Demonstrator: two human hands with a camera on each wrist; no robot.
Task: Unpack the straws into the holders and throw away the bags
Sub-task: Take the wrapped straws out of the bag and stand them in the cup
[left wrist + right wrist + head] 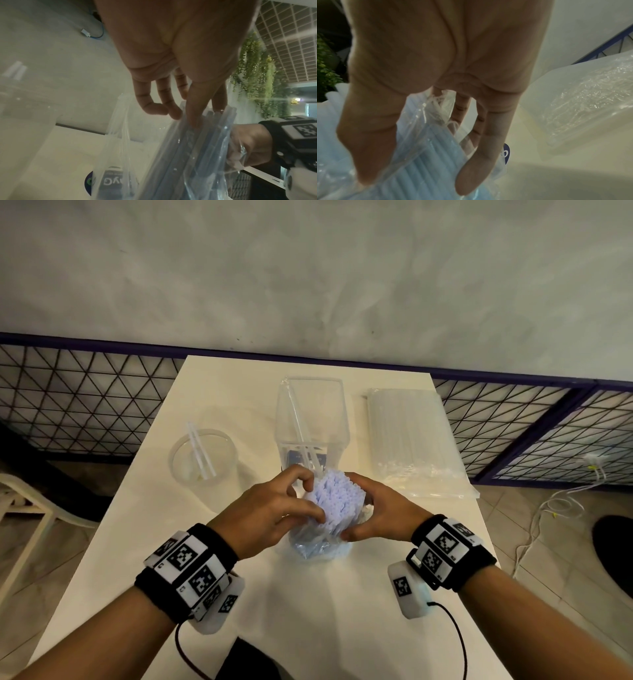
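A bundle of pale blue straws (pixel 337 496) stands upright on the table, its lower part inside a clear bag (pixel 320 544). My left hand (pixel 291 505) pinches the straws (pixel 211 135) at their top left side. From the right, my right hand (pixel 370 515) grips the bag (pixel 423 135) and the straws (pixel 428 162) inside it. Behind the bundle stands a tall clear square holder (pixel 310 419) with one or two straws in it. To the left sits a round clear cup holder (pixel 203 455) with two wrapped straws (pixel 202 450).
A second, sealed bag of clear straws (pixel 412 440) lies flat at the table's right back. The white table (pixel 154 542) ends close on both sides. A white chair (pixel 24 508) stands left, a cable (pixel 548 508) on the floor right. A dark object (pixel 246 659) lies at the near edge.
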